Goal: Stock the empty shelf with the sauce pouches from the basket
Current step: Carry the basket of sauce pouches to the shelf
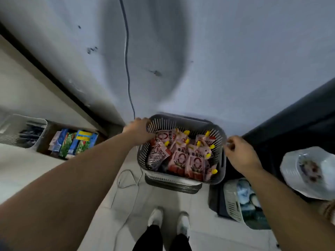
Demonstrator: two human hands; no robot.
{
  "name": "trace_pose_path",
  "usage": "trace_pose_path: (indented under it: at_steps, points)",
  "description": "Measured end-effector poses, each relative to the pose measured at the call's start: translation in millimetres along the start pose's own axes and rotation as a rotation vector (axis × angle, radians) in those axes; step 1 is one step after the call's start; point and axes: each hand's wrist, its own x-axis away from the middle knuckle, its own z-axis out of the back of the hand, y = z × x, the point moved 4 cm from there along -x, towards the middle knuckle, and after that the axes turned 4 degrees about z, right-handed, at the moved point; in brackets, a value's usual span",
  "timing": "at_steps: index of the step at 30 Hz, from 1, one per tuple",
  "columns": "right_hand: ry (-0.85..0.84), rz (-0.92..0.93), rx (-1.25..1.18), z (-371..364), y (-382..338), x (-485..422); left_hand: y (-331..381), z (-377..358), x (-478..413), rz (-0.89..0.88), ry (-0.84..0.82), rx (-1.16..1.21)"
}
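Left hand [140, 130]: fingers grip basket rim
Right hand [242, 154]: fingers curled — grip unclear
Basket [220, 171]: one, grey slatted plastic
Pouches [194, 161]: several — pink, yellow-capped

Basket [181, 124] – grey slatted plastic, matt. Sauce pouches [194, 160] inside are showing glossy pink film with yellow plastic caps. At 9 o'clock, cartons [72, 144] of printed card are sitting in a brown box. Floor [163, 196] – pale smooth tile.

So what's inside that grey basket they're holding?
The basket holds pink sauce pouches with yellow caps, piled and overlapping, plus one darker pouch at its left. How many lie underneath, and the basket's floor, are hidden.
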Motion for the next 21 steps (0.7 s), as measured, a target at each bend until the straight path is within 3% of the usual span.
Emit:
trace_pose_path:
  at_steps: [5,8,12,16,18,21]
  points:
    - [-0.012,-0.186,-0.086,-43.5,30.7,-14.3,-36.5,-36.2,-34.0,0.235,0.012,0.297]
    - [0.049,-0.256,-0.156,-65.9,39.1,-27.4,-47.7,-57.3,-48.9,0.301,0.000,0.398]
    - [-0.030,-0.399,-0.256,-98.6,54.2,-39.6,-55.5,-78.6,-64.1,0.310,-0.084,0.411]
    - [0.215,-0.385,-0.298,-108.8,71.9,-40.8,-61.1,-95.6,-75.7,0.339,-0.087,0.459]
    - [0.292,-0.539,-0.406,-115.5,86.6,-38.2,-61.1,-107.7,-75.6,0.389,-0.081,0.603]
    - [0.210,-0.729,-0.640,-141.2,104.3,-39.2,-63.6,-119.2,-76.5,0.458,0.072,0.695]
